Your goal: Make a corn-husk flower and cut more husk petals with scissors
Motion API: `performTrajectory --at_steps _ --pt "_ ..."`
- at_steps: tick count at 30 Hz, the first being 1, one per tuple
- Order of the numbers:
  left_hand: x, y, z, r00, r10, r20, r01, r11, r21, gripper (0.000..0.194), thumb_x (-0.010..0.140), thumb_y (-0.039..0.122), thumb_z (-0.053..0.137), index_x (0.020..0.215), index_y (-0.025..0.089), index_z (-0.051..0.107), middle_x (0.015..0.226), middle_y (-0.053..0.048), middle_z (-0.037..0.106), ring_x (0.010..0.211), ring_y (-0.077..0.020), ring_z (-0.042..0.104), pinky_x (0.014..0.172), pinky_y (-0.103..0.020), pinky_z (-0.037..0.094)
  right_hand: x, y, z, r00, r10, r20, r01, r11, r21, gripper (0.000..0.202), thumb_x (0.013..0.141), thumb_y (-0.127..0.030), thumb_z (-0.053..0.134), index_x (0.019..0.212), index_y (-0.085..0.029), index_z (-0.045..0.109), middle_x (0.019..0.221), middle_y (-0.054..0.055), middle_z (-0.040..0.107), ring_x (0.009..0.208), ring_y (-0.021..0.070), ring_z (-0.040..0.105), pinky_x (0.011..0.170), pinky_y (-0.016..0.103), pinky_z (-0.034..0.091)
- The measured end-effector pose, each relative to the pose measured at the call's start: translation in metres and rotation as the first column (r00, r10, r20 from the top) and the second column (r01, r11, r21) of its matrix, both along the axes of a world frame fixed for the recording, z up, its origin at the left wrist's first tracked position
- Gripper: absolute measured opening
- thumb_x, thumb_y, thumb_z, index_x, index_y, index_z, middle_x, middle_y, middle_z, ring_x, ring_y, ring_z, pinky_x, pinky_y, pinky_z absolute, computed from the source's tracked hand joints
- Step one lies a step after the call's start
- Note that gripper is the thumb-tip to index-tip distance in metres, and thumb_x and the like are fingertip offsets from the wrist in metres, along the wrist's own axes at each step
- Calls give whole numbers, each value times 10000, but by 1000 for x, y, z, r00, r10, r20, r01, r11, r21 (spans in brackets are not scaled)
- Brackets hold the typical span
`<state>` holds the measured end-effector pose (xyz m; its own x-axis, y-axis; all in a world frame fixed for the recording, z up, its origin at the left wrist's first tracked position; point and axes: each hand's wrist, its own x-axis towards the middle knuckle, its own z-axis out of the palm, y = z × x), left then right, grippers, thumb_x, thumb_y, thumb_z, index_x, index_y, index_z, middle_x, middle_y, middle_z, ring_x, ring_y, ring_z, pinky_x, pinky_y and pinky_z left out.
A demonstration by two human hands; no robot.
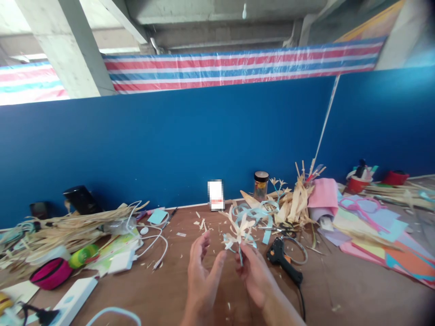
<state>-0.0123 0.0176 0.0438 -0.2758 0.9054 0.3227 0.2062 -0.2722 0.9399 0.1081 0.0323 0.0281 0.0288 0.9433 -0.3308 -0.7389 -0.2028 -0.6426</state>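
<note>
My right hand (252, 271) pinches the thin blue stem of a handmade flower (242, 228). Pale, narrow, husk-like petals spread out at its top, with light blue pieces beneath them. To the left of the flower, my left hand (204, 271) is held open, thumb apart from the fingers, with nothing in it. A black glue gun (283, 260) lies on the table just right of my right hand. Behind the flower are curled light blue ribbons (261, 209) and a pair of scissors (283, 227), partly covered.
Dried husks (295, 203) and a lidded jar (261, 185) stand by the blue partition (190, 145). Coloured sheets (380, 240) spread at right. At left lie straw bundles (91, 222), a white cable (163, 244), a pink pouch (50, 273) and a power strip (73, 301).
</note>
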Motion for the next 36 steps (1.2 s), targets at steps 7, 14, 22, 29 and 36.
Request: performTrajectory --at_steps 7,14,22,29,36 --pt "10 3 8 996 -89 -25 89 996 10 473 649 273 642 1100 188 526 1166 -94 522 1075 -217 480 927 -340 355 -7 -7 0 994 68 -83 -68 998 11 221 626 -307 695 751 -187 557 632 -39 583 514 74 516 448 166 379" --pt "12 8 7 988 -110 -105 106 993 -44 201 690 241 576 870 159 611 891 -72 639 865 -198 585 811 -330 432 -12 -13 4 992 47 -118 -47 999 -2 252 540 -289 758 696 -176 595 634 -34 615 527 73 532 476 164 396" --pt "9 8 -1 975 -13 -222 27 998 62 110 684 241 574 738 161 626 782 -49 626 772 -176 592 734 -293 462 -20 -16 8 993 23 -120 -11 995 95 213 580 -268 746 726 -169 627 669 -18 641 617 80 563 568 162 420" --pt "10 6 0 959 23 -281 -11 999 44 107 683 245 570 720 156 618 761 -45 609 720 -167 580 674 -275 464 -24 -11 -3 1000 -18 0 18 987 162 198 634 -307 704 743 -164 621 660 -9 629 621 101 555 591 192 416" --pt "1 9 21 851 -87 -517 158 983 95 93 699 170 534 683 173 625 728 -34 603 744 -163 553 684 -275 438 -21 -13 -2 999 -3 35 -2 989 146 227 625 -329 707 736 -156 611 627 -18 596 573 87 513 527 174 379"
